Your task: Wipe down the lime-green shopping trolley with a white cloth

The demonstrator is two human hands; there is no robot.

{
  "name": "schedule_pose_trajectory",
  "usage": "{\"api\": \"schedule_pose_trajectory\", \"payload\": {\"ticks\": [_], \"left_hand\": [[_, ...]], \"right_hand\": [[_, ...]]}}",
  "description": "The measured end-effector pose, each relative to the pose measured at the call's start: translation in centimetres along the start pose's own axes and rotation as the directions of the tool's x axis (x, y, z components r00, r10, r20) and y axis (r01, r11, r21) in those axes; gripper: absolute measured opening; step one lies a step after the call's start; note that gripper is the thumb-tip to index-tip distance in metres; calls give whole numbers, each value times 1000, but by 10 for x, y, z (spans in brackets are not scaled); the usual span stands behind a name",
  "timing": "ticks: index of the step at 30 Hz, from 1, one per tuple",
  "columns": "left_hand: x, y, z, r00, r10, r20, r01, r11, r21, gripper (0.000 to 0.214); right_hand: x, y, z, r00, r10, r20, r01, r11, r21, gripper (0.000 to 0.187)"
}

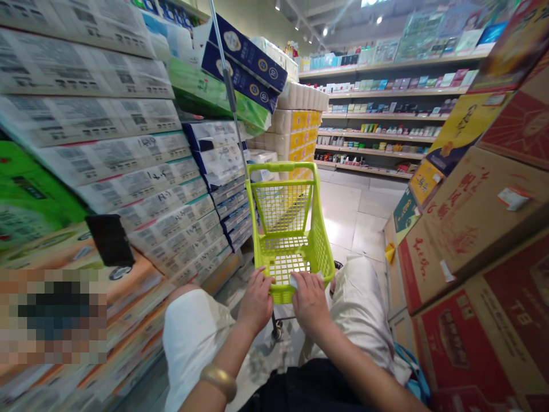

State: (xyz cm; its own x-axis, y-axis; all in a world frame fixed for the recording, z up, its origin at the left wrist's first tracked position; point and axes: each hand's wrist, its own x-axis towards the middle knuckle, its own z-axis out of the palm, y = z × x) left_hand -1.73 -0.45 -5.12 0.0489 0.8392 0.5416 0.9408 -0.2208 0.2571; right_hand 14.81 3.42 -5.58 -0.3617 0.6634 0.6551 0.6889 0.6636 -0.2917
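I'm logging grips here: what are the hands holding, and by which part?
Both hold the small green cart by its near rim: left hand at the left corner, right hand beside it, with a small white item under its fingers.

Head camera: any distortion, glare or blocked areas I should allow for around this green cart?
Head view: strong wide-angle bend, so the tissue packs left and cardboard boxes right bow outward; centre is sharp, with left hand and right hand on the green shopping cart; ceiling lights blow out slightly and sheen the floor tiles; a pixelated patch masks the lower left.
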Motion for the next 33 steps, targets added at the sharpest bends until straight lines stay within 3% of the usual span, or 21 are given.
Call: {"api": "schedule_pose_trajectory", "payload": {"ticks": [3,6,12,16,20,24,28,33], "left_hand": [[-1,-1,-2,1000,12,3,-12,1000,-12,39],[-1,-5,-7,999,24,25,-24,1000,-18,38],[-1,-7,-8,1000,-3,26,3,1000,-6,38],[1,-2,-2,1000,-13,-6,14,1000,14,38],[1,-2,-5,1000,11,11,-11,1000,21,36],[-1,-7,-11,999,19,29,-20,999,33,34],[-3,-6,-10,1000,-4,7,4,999,35,33],[-4,-1,-4,1000,-22,-1,22,999,35,35]], "right_hand": [[8,-22,9,995,-61,80,58,998,39,46],[13,-19,6,987,-83,135,77,996,47,43],[7,26,-15,997,23,69,-20,999,-46,39],[6,13,-7,998,32,55,-30,999,-32,42],[10,-7,2,993,-38,110,37,999,6,45],[7,9,-9,990,-31,139,33,999,-10,47],[1,25,-17,996,7,87,-4,999,-35,47],[0,0,-3,998,8,61,-7,1000,-12,47]]}}
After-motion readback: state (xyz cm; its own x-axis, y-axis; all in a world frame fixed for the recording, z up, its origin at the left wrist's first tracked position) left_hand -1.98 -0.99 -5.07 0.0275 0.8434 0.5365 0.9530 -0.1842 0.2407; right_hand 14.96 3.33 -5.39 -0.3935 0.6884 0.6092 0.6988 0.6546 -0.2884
